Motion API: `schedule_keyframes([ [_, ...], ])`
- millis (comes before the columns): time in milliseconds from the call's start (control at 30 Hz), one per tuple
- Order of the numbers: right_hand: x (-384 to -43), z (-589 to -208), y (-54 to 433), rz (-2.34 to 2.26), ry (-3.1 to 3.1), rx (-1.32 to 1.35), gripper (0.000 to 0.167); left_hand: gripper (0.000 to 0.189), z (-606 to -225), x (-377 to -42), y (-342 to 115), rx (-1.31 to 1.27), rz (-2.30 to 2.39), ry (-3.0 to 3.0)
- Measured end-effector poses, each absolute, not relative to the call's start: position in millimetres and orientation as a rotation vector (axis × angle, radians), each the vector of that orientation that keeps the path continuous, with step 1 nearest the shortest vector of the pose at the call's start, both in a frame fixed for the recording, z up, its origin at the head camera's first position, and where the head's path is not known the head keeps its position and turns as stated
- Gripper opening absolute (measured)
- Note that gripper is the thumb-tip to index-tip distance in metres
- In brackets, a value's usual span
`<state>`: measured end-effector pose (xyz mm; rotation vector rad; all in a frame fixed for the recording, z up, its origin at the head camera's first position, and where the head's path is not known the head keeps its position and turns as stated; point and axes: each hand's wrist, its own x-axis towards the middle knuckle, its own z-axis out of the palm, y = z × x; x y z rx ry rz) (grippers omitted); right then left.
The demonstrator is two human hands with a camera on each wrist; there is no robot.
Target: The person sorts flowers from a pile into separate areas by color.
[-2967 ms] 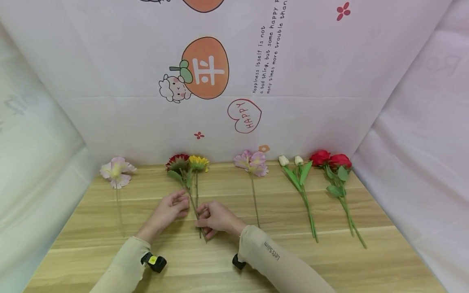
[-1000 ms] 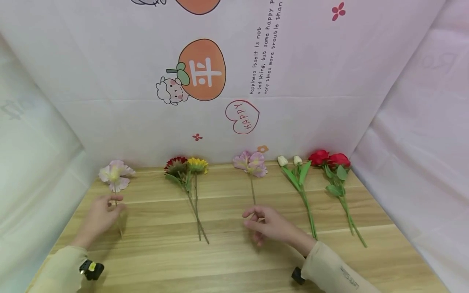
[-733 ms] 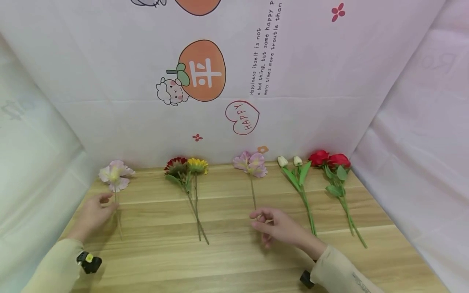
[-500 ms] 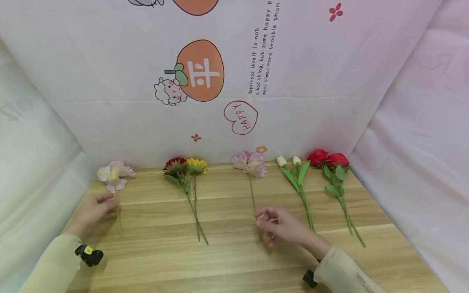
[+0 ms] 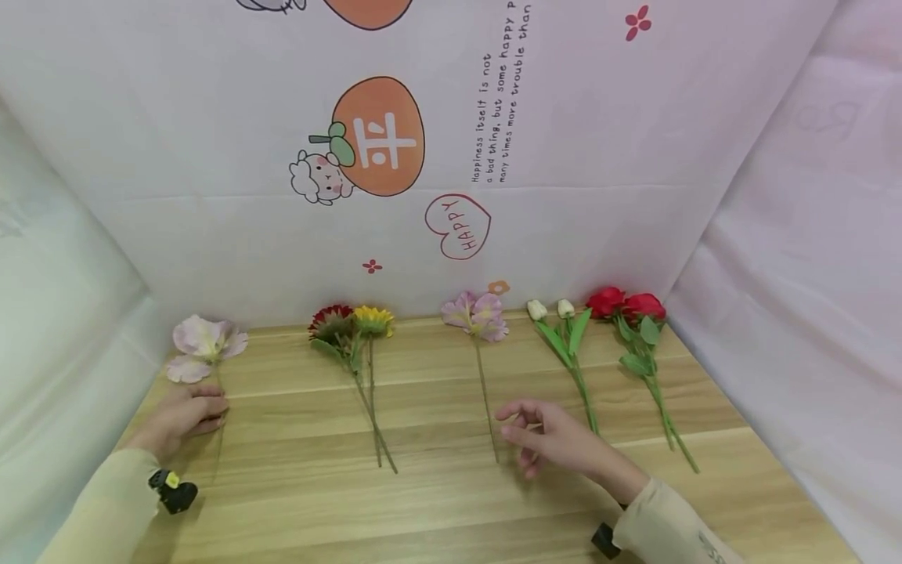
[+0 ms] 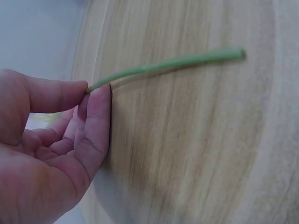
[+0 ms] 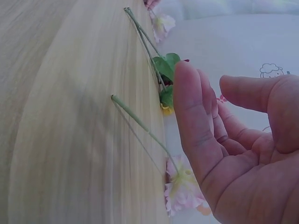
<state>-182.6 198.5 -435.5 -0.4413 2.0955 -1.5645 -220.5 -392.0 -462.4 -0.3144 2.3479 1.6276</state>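
My left hand [image 5: 186, 415] pinches the green stem [image 6: 187, 60] of a pale pink flower [image 5: 200, 341] between thumb and fingertips at the table's left side. In the left wrist view the stem's cut end points away from the fingers, close over the wood. My right hand [image 5: 550, 435] holds nothing; its fingers are relaxed, with a gap between thumb and forefinger in the right wrist view. Just left of it lies a second pink-purple flower [image 5: 475, 317], its thin stem reaching down beside the fingertips.
A dark red flower [image 5: 330, 323] and a yellow flower [image 5: 373, 319] lie with crossed stems between the hands. White tulips [image 5: 565, 309] and red roses [image 5: 643, 307] lie to the right. A printed white cloth [image 5: 247, 251] stands behind the wooden table [image 5: 317, 517].
Both hands left the red and yellow flowers and parted to either side. The left hand took the left pink flower's stem and its bloom turned. The right hand drifted right of the other pink stem.
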Motion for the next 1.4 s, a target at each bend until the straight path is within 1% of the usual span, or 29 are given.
schedule_keyframes([
  [100, -181, -436, 201, -1.560, 2.100, -0.445, 0.042, 0.053, -463, -220, -392, -0.318, 1.652, 2.330],
  [333, -180, -437, 204, -1.562, 2.075, -0.445, 0.042, 0.055, -467, -219, -392, -0.301, 1.640, 2.360],
  [667, -184, -439, 197, -1.559, 2.053, -0.459, 0.042, 0.042, -467, -217, -391, -0.317, 1.666, 2.367],
  [933, -186, -439, 190, -1.546, 2.036, -0.446, 0.044, 0.046, -465, -216, -391, -0.315, 1.649, 2.352],
  [1200, -187, -439, 190, -1.540, 2.020, -0.463, 0.043, 0.038, -461, -215, -392, -0.305, 1.680, 2.293],
  [1300, -187, -439, 191, -1.542, 2.022, -0.469, 0.042, 0.042, -460, -215, -390, -0.305, 1.687, 2.302],
  [1400, -187, -438, 191, -1.540, 2.023, -0.474, 0.042, 0.053, -458, -214, -386, -0.290, 1.677, 2.327],
])
